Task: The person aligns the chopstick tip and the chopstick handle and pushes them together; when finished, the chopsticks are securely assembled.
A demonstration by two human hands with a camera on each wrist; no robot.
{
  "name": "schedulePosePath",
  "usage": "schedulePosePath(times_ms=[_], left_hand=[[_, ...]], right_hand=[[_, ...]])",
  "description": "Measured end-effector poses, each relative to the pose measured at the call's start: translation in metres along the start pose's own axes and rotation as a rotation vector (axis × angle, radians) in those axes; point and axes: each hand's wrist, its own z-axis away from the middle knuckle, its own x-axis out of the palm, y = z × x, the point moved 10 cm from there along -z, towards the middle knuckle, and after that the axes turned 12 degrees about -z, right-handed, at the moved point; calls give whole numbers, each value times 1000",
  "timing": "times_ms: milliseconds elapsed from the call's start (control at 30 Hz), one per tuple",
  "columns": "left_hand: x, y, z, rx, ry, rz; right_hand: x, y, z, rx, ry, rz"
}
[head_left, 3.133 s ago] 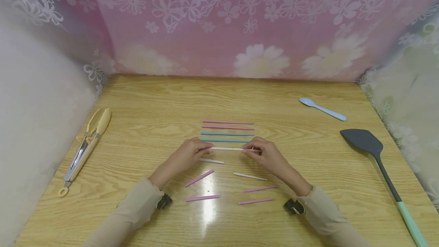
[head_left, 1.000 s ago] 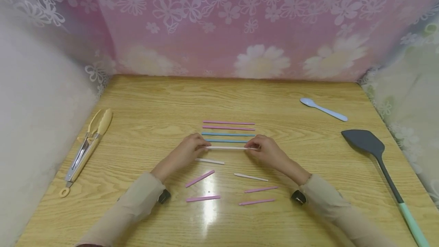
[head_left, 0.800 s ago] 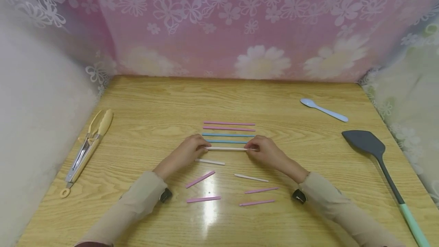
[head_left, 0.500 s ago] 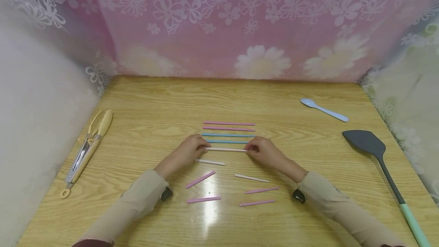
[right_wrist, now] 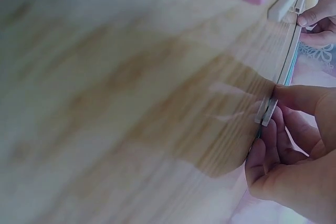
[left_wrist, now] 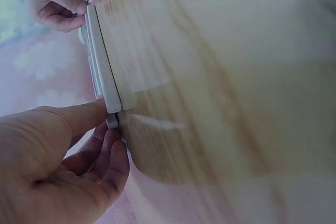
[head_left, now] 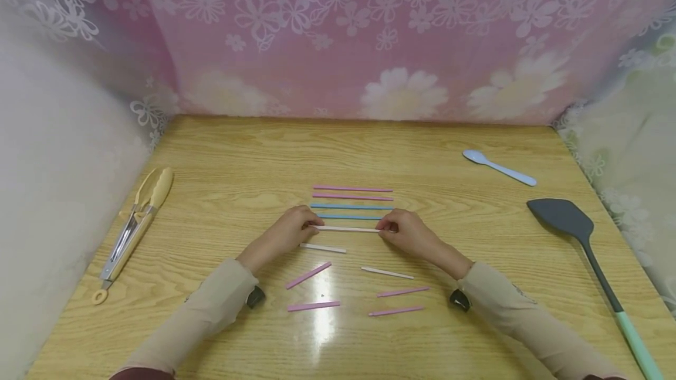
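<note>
A thin white stick (head_left: pixel 345 228) lies crosswise close over the table, between my two hands. My left hand (head_left: pixel 292 228) pinches its left end between thumb and fingers; in the left wrist view that end (left_wrist: pixel 112 122) shows at the fingertips. At the other end my right hand (head_left: pixel 412 233) pinches it, and the tip (right_wrist: pixel 269 113) pokes out in the right wrist view. Just beyond it, parallel, run two blue sticks (head_left: pixel 348 216) and two long pink sticks (head_left: pixel 352 197). A shorter white stick (head_left: pixel 323 248) lies close below my left hand.
Nearer me lie another short white stick (head_left: pixel 387 272) and several short pink sticks (head_left: pixel 313 306). Yellow-handled tongs (head_left: pixel 132 230) are at the left. A light blue spoon (head_left: pixel 499 168) and a dark spatula (head_left: pixel 567 219) with a green handle are at the right of the wooden table (head_left: pixel 237 151).
Over three seconds the white stick has shifted a little left and now sits in line with the row. My left hand has moved slightly left with its end. The last half second shows almost no motion.
</note>
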Motion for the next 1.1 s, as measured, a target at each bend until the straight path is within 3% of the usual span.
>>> schedulePosePath(times_ms=[300, 467, 600, 933, 1100], left_hand=[[2, -6, 3, -23, 5, 29], [-6, -5, 11, -3, 54, 57], [-9, -1, 21, 2, 45, 107], [2, 3, 39, 43, 12, 176], [2, 8, 39, 91, 41, 133]], right_hand=[[-2, -1, 4, 3, 30, -17], [-5, -4, 10, 5, 55, -40], [-7, -10, 19, -4, 58, -80], [9, -16, 48, 6, -41, -154], [19, -16, 57, 14, -86, -167]])
